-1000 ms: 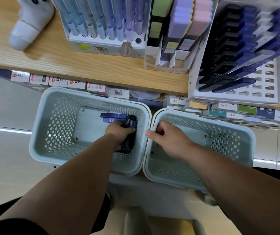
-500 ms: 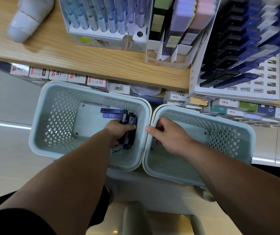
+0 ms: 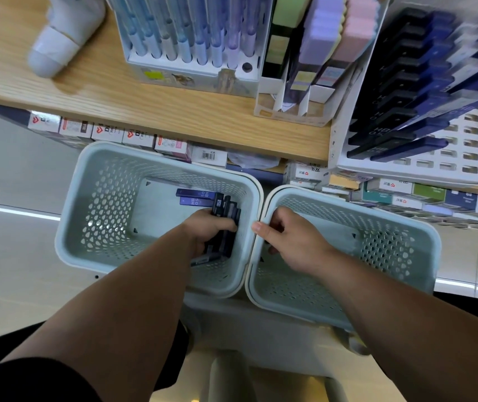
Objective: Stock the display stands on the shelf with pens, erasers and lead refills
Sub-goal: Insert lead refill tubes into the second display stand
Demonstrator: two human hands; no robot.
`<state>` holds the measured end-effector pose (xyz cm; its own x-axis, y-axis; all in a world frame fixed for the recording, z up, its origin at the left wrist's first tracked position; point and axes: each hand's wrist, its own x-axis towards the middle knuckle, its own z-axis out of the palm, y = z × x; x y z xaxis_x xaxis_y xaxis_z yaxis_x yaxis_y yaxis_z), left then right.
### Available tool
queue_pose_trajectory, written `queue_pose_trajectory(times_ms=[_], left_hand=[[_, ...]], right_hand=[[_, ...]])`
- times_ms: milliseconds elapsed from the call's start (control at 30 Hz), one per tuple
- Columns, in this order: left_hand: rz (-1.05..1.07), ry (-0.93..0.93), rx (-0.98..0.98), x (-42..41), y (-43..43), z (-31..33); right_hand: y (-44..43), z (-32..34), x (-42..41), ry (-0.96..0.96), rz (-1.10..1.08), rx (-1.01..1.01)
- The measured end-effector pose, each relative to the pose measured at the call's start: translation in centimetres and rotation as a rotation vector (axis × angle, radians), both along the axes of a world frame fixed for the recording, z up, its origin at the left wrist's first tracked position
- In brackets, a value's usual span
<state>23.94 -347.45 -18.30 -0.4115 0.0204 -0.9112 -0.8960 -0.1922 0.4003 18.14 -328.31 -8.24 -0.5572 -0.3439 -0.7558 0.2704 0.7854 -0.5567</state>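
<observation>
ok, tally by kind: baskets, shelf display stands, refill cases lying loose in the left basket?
baskets: 2 (left basket, right basket)
display stands: 3 (pen stand, eraser stand, lead refill stand)
loose refill cases: 2
total: 7
Excluded: bunch of refill cases in left hand, not countable.

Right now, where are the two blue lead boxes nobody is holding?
In the head view, the blue lead boxes lie on the floor of the left basket, just beyond the left hand gripping a dark bundle.
</observation>
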Motion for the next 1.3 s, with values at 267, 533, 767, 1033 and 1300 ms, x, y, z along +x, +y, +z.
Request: queue_pose_trajectory(times_ms=[267, 533, 767, 1033, 1300], left_hand=[[0.020, 0.066, -0.049, -0.1, -0.1, 0.7], [0.063, 0.102, -0.006, -0.2, 0.0, 1.6], [0.097, 0.107, 0.015, -0.2, 0.2, 2.0], [0.018, 0.032, -0.052, -0.4, -2.6, 3.3], [-0.301, 0.031, -0.083, -1.0, -8.8, 9.4]], right_hand=[[0.0, 0.0, 0.0, -0.010, 0.004, 0.007], [0.0, 0.2, 0.1, -0.006, 0.010, 0.014], [-0.1, 0.1, 0.1, -0.003, -0.002, 0.021], [0.3, -0.7, 0.1, 0.037, 0.004, 0.038], [-0.7, 1.5, 0.5, 0.487, 0.076, 0.060]])
